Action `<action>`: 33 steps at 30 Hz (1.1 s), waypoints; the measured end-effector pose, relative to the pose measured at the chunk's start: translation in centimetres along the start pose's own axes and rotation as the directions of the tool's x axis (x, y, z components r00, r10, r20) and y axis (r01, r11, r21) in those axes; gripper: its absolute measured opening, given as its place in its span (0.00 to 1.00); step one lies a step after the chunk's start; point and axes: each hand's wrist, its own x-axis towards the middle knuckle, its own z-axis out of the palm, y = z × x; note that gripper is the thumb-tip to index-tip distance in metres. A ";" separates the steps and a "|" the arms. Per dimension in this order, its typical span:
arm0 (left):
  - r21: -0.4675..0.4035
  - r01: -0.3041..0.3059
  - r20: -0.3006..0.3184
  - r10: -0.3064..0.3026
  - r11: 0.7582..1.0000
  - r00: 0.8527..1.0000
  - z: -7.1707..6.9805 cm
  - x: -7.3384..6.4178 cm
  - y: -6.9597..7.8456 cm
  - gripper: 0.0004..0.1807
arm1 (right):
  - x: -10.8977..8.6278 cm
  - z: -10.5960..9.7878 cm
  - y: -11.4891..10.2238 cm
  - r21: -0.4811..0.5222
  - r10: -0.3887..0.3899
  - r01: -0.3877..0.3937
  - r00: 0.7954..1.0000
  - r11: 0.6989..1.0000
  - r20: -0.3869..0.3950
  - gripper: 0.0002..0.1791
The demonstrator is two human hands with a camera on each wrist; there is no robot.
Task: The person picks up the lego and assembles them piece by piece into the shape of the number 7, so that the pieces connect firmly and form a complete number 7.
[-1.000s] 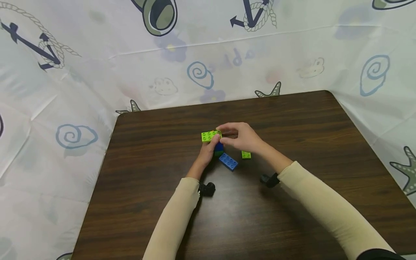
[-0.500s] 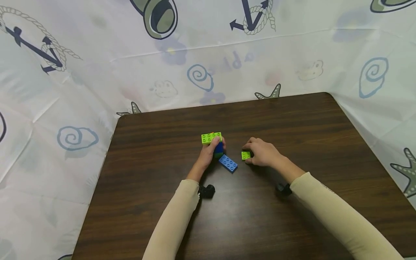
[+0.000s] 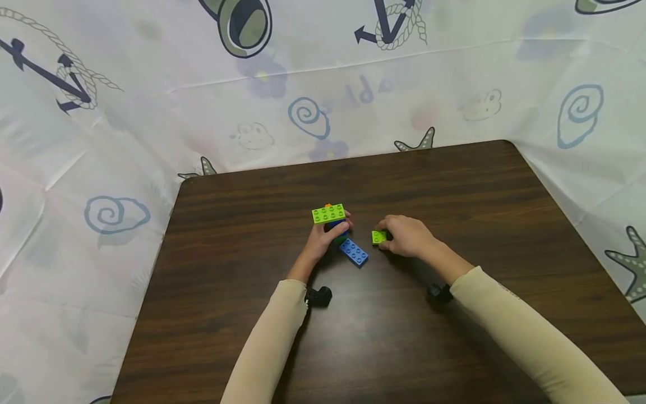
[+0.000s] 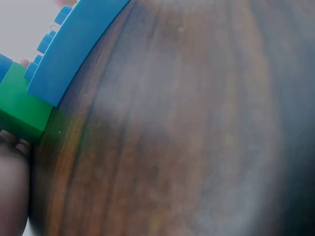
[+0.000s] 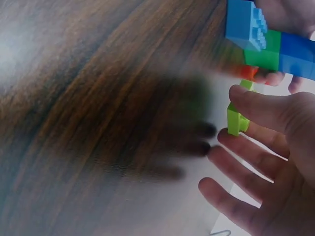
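Note:
My left hand (image 3: 318,241) holds a stack of toy building bricks near the table's middle. An eight-stud lime brick (image 3: 328,214) tops it, above a dark blue brick (image 5: 298,56) and a green brick (image 4: 24,103); a bit of orange brick (image 5: 249,73) shows too. Just right of the stack, a loose blue brick (image 3: 354,252) lies studs up on the table. To the right of that, my right hand (image 3: 411,238) pinches a small lime brick (image 3: 378,238) between thumb and fingers. In the right wrist view the other fingers spread loosely.
The dark wood-grain table (image 3: 242,292) reaches out on every side of the bricks. A white printed curtain (image 3: 202,112) hangs behind its back edge and along the sides. A small black camera (image 3: 319,297) sits on the left wrist.
My right hand has left the stack, moved right and down, and taken the small lime brick. My left thumb has slid from the top lime brick to lower on the stack.

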 end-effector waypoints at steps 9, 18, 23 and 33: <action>0.072 0.213 -0.080 -0.208 0.974 0.975 0.1 -2.4 3.8 0.37 | -0.3 -1.0 -1.1 0.221 -0.027 0.028 1.000 0.975 -0.006 0.22; 0.111 0.278 -0.060 -0.273 0.954 0.960 -0.4 -5.2 3.5 0.45 | -1.7 -2.4 -3.3 0.361 -0.211 0.230 0.973 0.904 -0.091 0.21; 0.094 0.330 -0.137 -0.316 0.939 0.939 -0.2 -7.8 3.2 0.51 | -1.9 -1.7 -5.3 0.413 -0.298 0.335 0.942 0.847 -0.152 0.22; 0.017 0.232 -0.191 -0.225 0.973 0.955 2.0 -11.0 4.4 0.35 | -1.6 0.6 -8.1 0.309 -0.373 0.427 0.902 0.850 -0.219 0.21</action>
